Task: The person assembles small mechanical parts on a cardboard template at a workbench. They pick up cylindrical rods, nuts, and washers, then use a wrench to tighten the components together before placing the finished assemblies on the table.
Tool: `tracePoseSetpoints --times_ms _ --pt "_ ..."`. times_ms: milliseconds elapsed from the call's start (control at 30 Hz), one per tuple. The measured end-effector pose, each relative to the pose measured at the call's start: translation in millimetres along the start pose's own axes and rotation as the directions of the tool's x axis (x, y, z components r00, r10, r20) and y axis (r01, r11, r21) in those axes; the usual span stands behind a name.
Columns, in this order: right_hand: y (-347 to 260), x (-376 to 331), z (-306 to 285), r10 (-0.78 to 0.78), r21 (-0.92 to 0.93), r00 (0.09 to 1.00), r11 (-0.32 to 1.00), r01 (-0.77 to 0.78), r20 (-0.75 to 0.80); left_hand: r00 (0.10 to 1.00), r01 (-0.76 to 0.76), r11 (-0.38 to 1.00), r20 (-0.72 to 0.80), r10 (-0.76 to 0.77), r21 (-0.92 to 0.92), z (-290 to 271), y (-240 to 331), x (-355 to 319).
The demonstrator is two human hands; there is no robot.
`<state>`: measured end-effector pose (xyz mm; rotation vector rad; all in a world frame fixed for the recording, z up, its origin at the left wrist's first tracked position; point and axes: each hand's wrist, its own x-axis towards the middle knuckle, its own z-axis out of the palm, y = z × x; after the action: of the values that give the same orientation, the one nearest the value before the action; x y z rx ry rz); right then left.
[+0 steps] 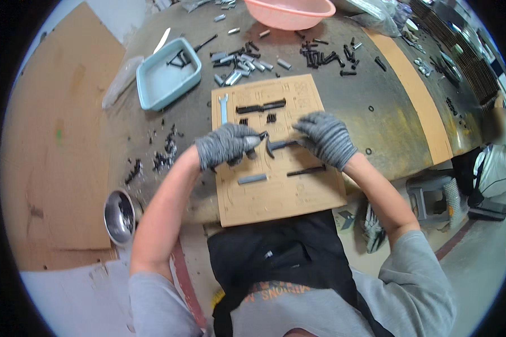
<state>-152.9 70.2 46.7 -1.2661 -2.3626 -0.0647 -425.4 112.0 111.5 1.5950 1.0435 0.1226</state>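
Over a cardboard sheet (281,202) with faint printed drawings, both my hands work in grey knit gloves. My left hand (227,146) pinches a small dark piece (262,135) whose kind I cannot make out. Close beside it is the curved head of a black hammer-shaped part (279,145); its shaft runs into the closed fingers of my right hand (326,138). Farther up the sheet lie a light-blue open-end wrench (224,108), a long black part (261,106) and two small black clusters (271,118). Nearer me are a grey cylinder (252,179) and a black rod (306,171).
A light-blue tray (161,100) with black pieces stands left; a pink basin (290,17) is at the back. Loose silver cylinders (243,65) and black bolts (315,57) lie beyond the sheet. A metal bowl (120,218) sits by my left arm.
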Motion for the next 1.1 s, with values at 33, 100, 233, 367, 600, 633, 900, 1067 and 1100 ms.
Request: tracePoseSetpoints --times_ms 33,100,233,367,600,633,900,1067,1100 --pt "-20 9 -15 0.041 0.06 0.996 0.998 -0.037 -0.073 0.999 0.051 0.998 0.005 -0.051 -0.049 3 4 -8" --pt "-39 15 -27 -0.053 0.238 0.982 0.966 0.097 -0.183 0.99 0.05 0.988 0.137 -0.03 -0.148 13 19 -9" --pt "-65 14 -33 -0.158 0.231 0.981 0.964 0.129 0.11 0.951 -0.058 0.933 0.265 0.16 -0.356 21 11 -17" --pt "-73 -1 -24 0.007 0.351 0.995 0.936 -0.044 0.104 0.995 -0.082 0.958 -0.082 0.062 -0.276 10 -4 -37" --pt "-79 -32 -15 0.436 0.617 0.857 0.604 -0.505 0.275 0.739 -0.072 0.978 -0.648 0.184 0.196 52 -100 -68" --pt "-84 -36 -16 0.405 0.595 0.866 0.632 -0.497 0.294 0.718 -0.055 0.969 -0.664 0.207 0.243 60 -108 -70" --pt "-117 -46 18 0.258 0.406 0.946 0.857 -0.318 0.195 0.737 -0.167 0.924 -0.579 0.349 0.345 86 -119 -93" --pt "-114 -47 21 0.156 0.195 0.976 0.963 -0.184 0.152 0.767 -0.057 0.805 -0.49 0.414 0.591 94 -110 -96" --pt "-117 -49 19 0.163 0.178 0.979 0.967 -0.183 0.122 0.769 -0.062 0.805 -0.487 0.415 0.589 94 -110 -95"
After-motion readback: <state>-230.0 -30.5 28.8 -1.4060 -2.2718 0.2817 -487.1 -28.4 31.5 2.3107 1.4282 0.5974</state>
